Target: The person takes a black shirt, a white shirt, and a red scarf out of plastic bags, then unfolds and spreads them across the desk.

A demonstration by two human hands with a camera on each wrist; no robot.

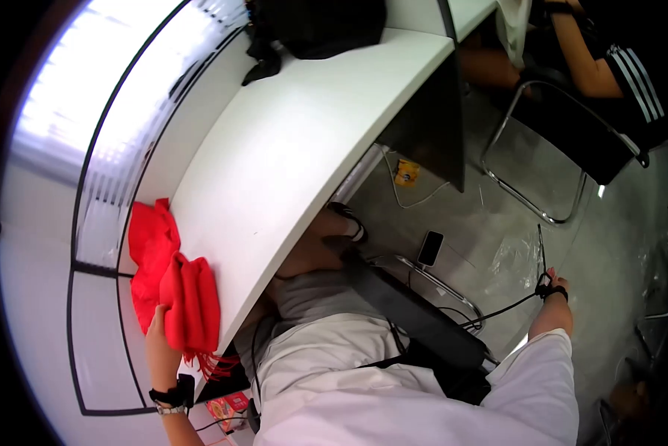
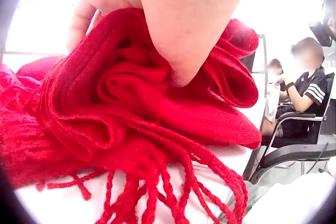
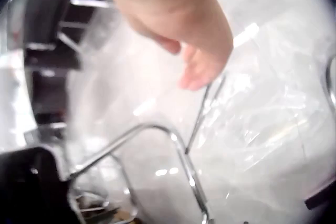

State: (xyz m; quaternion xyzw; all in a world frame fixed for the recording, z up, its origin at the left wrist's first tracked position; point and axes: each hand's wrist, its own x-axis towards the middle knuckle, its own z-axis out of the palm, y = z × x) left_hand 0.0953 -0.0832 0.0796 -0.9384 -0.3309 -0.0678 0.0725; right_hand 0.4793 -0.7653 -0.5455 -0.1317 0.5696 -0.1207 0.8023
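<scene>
A red knitted scarf with twisted fringe lies folded in layers at the near left end of the white desk. My left hand grips its folded edge. In the left wrist view, the left thumb presses into the folds, with the other fingers behind the cloth. The fringe hangs toward the camera. My right hand hangs low beside the chair, over the floor, its fingers loosely bent. A thin dark cord shows just beyond the right fingertips in the right wrist view.
A black bag stands at the far end of the desk. A phone, clear plastic film and a yellow packet lie on the floor. Another person sits at upper right on a metal-framed chair. A black armrest separates my lap from the right arm.
</scene>
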